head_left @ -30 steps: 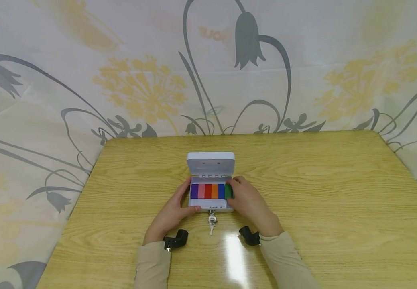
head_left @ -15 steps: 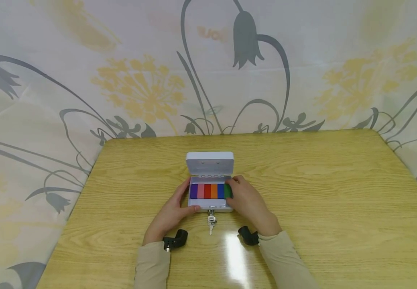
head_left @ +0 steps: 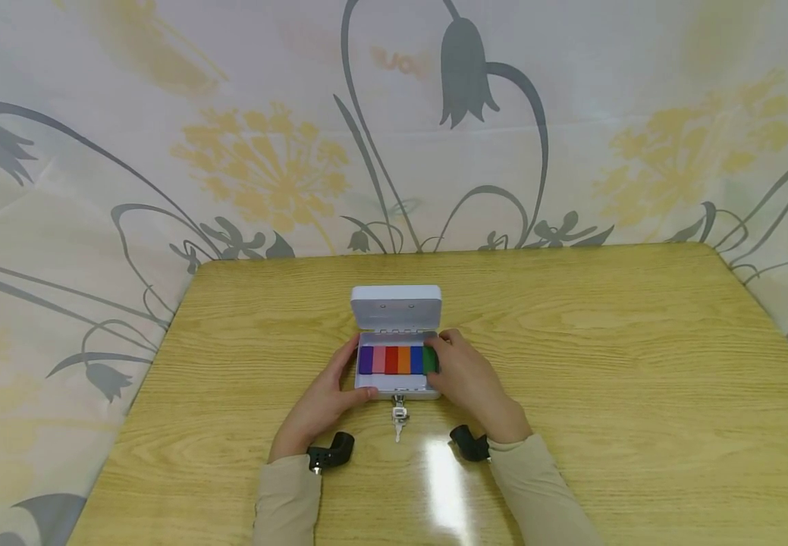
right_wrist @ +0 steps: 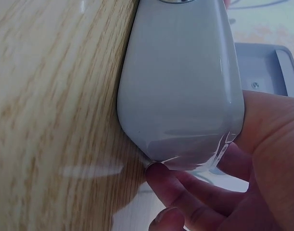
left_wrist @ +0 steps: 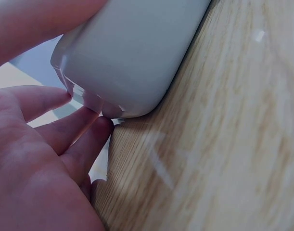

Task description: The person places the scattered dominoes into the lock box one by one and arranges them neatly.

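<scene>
A small white lockable box [head_left: 399, 384] stands on the table with its lid [head_left: 396, 307] raised. Several coloured blocks lie side by side in it: purple, pink, red [head_left: 391, 360], orange, blue and green. My left hand [head_left: 321, 396] holds the box, thumb on the front edge and fingers along the left side; the left wrist view shows its fingertips [left_wrist: 104, 126] touching the wall. At the right end, my right hand [head_left: 470, 379] pinches the green block [head_left: 429, 359] between thumb and index finger. Its other fingers [right_wrist: 161, 180] lie against the box's outer right side.
A key [head_left: 398, 431] hangs from the lock at the box's front. Wood-grain tabletop [head_left: 605, 364] surrounds the box, and a flower-patterned cloth [head_left: 394, 152] hangs behind it. Each wrist carries a black camera mount [head_left: 332, 451].
Hands, box and blocks hold the same places; only the head view shifts very slightly.
</scene>
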### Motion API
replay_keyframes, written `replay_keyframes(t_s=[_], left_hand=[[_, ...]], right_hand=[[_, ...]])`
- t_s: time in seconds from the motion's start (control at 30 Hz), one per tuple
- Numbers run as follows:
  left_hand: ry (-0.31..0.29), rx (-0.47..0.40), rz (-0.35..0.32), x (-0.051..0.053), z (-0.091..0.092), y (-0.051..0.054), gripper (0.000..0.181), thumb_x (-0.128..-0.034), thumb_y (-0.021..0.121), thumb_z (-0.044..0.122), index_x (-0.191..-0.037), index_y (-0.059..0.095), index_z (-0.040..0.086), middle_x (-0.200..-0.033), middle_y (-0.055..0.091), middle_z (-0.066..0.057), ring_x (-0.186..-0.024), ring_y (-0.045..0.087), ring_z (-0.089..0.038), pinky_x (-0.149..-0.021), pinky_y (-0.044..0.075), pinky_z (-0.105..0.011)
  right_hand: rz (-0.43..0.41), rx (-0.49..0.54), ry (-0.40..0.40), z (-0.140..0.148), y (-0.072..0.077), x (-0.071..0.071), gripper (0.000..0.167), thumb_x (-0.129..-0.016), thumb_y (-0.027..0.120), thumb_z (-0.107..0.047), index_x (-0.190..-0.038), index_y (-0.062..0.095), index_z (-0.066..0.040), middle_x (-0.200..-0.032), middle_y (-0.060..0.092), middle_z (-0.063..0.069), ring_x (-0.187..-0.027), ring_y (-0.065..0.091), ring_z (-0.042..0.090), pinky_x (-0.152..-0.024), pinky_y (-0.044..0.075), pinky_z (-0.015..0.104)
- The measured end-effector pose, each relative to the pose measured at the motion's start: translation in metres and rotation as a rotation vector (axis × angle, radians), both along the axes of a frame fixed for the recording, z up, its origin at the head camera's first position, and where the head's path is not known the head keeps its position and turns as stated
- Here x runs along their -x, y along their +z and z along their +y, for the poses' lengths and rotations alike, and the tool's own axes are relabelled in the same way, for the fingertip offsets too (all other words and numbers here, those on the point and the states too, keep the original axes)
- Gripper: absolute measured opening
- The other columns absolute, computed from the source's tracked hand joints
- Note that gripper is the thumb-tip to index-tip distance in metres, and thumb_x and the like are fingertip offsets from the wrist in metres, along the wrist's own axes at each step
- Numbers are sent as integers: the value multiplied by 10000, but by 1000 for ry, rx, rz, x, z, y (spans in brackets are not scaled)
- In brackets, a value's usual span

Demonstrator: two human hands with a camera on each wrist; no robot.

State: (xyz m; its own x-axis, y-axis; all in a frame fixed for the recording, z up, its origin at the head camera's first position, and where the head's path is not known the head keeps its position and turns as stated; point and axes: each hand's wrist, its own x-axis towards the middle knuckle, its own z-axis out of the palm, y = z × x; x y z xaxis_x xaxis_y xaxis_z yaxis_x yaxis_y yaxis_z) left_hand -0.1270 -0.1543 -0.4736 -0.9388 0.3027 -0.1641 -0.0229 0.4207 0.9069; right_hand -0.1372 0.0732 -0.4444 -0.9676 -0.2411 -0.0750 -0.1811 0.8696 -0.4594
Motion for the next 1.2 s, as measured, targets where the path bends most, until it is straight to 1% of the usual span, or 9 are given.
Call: replay_keyframes(t_s=[0.23,0.5,0.73,0.87,1.0,1.1,1.2], left_hand=[[0,-2,3,0,0,1,866,-746,716,314,-1417,169,338,-1443,166,139,-1314,114,-93,-1064,101,-415],[11,0,-11,-1,0,0,875,-729,724,347,-1407,172,368,-1441,168,145,-1314,115,-100,-1061,97,-433],[14,1,-11,-2,1,2,870,-733,724,339,-1409,176,362,-1440,171,144,-1315,117,-106,-1060,96,-436],[12,-6,-13,-2,1,3,870,-742,721,311,-1418,173,334,-1452,168,102,-1322,111,-140,-1058,84,-453],[14,-7,-19,-1,1,3,867,-742,721,308,-1414,175,343,-1449,166,113,-1321,111,-135,-1058,85,-452],[10,-12,-1,0,1,1,865,-739,724,310,-1412,183,348,-1438,175,143,-1314,122,-102,-1061,100,-429],[-1,-23,19,0,0,-1,860,-744,722,292,-1416,188,331,-1435,181,146,-1311,129,-89,-1063,103,-415]], right_hand=[[-3,-1,-6,0,-1,0,471,-754,675,-170,-1194,549,-61,-1214,454,157,-973,526,264,-812,463,416],[7,-12,-10,1,-3,0,459,-751,683,-193,-1179,563,-80,-1198,464,149,-948,537,255,-769,482,412],[2,-19,-5,0,-3,1,467,-755,675,-203,-1189,554,-78,-1204,456,146,-949,532,250,-751,484,407],[-7,-20,-10,0,-4,2,472,-757,666,-203,-1199,549,-85,-1210,450,144,-948,529,250,-740,486,408],[1,-29,-8,0,-4,1,466,-761,656,-203,-1202,551,-94,-1214,449,143,-950,531,252,-724,489,410],[11,-39,-3,0,-4,2,463,-764,650,-208,-1204,552,-100,-1215,447,143,-949,535,250,-705,491,405],[13,-39,-2,0,-5,2,469,-764,653,-215,-1207,549,-102,-1214,446,145,-942,538,249,-683,492,400]])
